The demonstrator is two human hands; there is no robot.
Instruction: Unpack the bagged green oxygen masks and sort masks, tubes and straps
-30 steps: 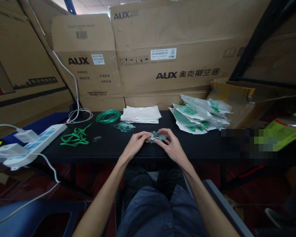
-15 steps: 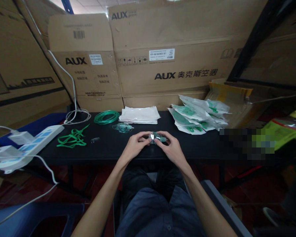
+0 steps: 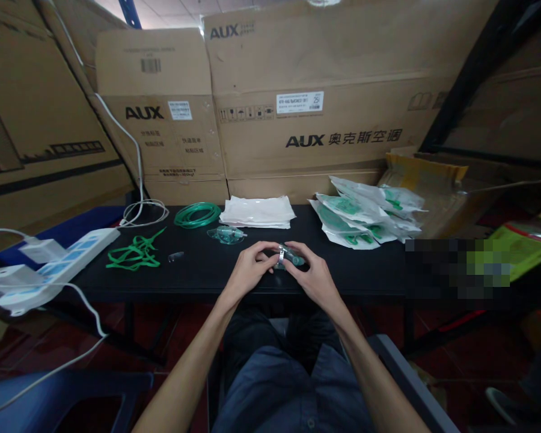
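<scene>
Left hand (image 3: 249, 269) and right hand (image 3: 314, 269) nearly meet, fingers curled.

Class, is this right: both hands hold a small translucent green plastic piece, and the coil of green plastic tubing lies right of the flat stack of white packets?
Wrong side: the head view shows the coil of green plastic tubing left of the flat stack of white packets. The left hand and right hand do hold the translucent green piece.

A head-worn camera looks down from nearby on the left hand (image 3: 249, 269), right hand (image 3: 312, 269) and black table (image 3: 198, 273). It faces forward, toward cardboard boxes (image 3: 256, 147).
</scene>
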